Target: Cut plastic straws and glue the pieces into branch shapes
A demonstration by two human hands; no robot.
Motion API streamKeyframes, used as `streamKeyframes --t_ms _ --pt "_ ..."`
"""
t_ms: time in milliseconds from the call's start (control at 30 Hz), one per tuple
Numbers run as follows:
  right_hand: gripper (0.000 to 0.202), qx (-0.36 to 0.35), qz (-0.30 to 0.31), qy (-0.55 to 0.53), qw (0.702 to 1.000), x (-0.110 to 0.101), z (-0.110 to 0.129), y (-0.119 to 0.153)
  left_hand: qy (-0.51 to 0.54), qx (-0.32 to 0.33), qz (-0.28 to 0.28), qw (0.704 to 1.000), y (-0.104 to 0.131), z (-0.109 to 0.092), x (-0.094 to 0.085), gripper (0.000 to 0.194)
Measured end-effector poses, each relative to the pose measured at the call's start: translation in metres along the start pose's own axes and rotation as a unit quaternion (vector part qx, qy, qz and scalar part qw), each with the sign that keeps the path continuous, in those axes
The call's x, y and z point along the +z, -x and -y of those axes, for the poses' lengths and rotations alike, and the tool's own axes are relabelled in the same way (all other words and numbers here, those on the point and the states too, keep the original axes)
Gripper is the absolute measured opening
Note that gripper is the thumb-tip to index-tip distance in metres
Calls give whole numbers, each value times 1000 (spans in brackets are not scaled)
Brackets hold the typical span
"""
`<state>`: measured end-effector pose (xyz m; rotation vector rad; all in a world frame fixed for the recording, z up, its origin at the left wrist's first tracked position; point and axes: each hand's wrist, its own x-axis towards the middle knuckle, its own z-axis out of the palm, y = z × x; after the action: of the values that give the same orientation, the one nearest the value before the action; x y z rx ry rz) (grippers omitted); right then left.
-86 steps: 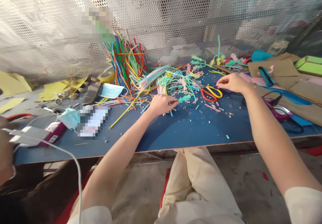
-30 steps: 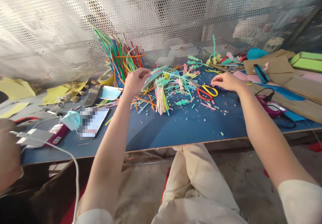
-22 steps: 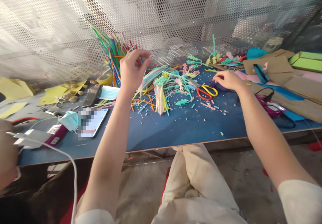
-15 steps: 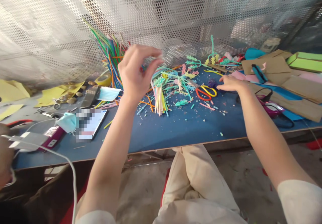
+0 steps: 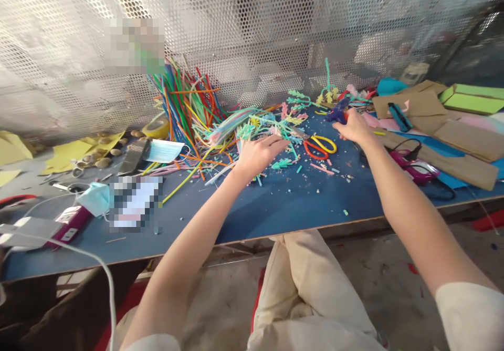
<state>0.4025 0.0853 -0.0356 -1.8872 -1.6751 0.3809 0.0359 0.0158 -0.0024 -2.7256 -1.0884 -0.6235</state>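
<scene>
My left hand (image 5: 260,156) lies palm down over the pile of pastel pipe cleaners (image 5: 236,120), fingers stretched out. It covers a bundle of pale cut pieces, and whether it touches them I cannot tell. Farther right, my right hand (image 5: 352,126) is closed round a dark blue glue gun (image 5: 337,111), which points to the left. Between the hands lie scissors (image 5: 323,147) with red and yellow handles, beside a mint-green pipe-cleaner sprig (image 5: 282,164). Behind them are more twisted sprigs (image 5: 301,99) in mint and pink.
Tall coloured pipe cleaners (image 5: 185,99) stand at the back left. A face mask (image 5: 165,151), a phone (image 5: 137,202) and a power strip (image 5: 71,226) lie left. Cardboard pieces (image 5: 468,138) and a purple power strip (image 5: 415,167) with black cords are right. Perforated metal (image 5: 275,35) rises behind.
My left hand has come down and to the right, from raised with curled fingers to flat over the pile. My right hand has taken hold of the glue gun and lifted it.
</scene>
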Motion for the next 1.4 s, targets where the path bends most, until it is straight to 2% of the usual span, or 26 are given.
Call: streamKeyframes --t_ms 100,233,433,567,733,1000,1233,1400 --pt "79 -37 -6 -66 997 9 28 15 -7 -70 -8 997 1 10 18 40" --pt "68 -93 -2 -92 991 27 67 39 -12 -153 -23 988 6 4 19 39" --pt "50 -177 25 -81 981 47 98 68 -20 -177 -58 982 9 -7 22 41" --pt "47 -189 45 -91 977 56 103 73 -26 -161 -48 985 9 -4 26 41" --pt "54 -190 7 -58 980 61 104 74 -18 -176 -52 983 11 -7 24 40" --pt "53 -192 0 -86 978 69 106 77 -29 -188 -68 979 11 -10 26 40" --pt "52 -281 -3 -205 938 85 95 71 -49 -216 -63 973 10 -10 23 41" --pt "57 -294 -2 -260 920 91 100 76 -40 -209 -84 973 9 -6 23 42"
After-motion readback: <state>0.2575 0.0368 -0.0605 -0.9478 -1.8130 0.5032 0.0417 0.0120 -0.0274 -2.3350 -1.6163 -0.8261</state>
